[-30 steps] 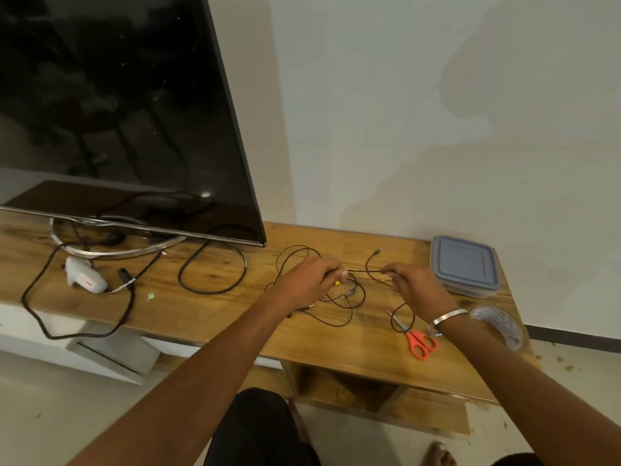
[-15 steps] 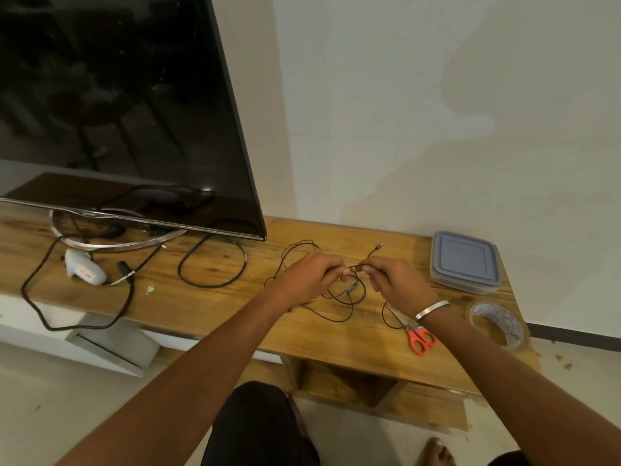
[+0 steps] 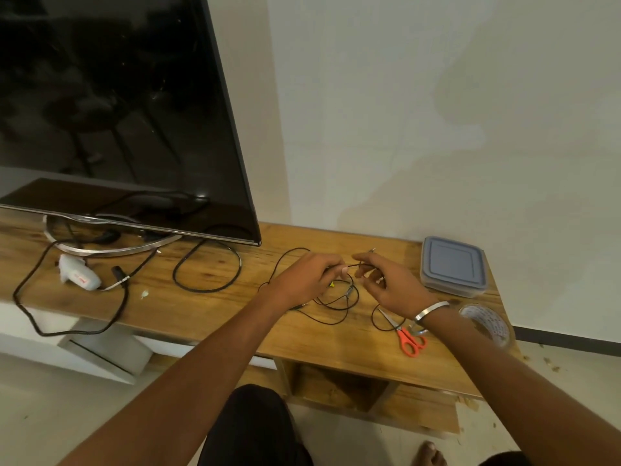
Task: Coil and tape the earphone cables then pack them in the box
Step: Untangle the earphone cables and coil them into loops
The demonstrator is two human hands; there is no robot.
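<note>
A thin black earphone cable (image 3: 331,306) lies in loose loops on the wooden shelf (image 3: 208,307). My left hand (image 3: 307,279) pinches a stretch of it above the loops. My right hand (image 3: 386,284) holds the same stretch a short way to the right, its fingers partly spread, with the plug end sticking up behind it. A lidded grey plastic box (image 3: 452,265) stands at the shelf's right end. A roll of clear tape (image 3: 487,324) lies in front of the box. Orange-handled scissors (image 3: 408,338) rest under my right wrist.
A large dark TV (image 3: 111,105) on a metal ring stand fills the left. Below it lie a white glue gun (image 3: 79,274) and thicker black cables (image 3: 206,270). The shelf's front edge drops to an open compartment and the floor.
The two hands came together at the cable half a second ago and have since parted a little, the right hand's fingers spreading. The view has shifted slightly.
</note>
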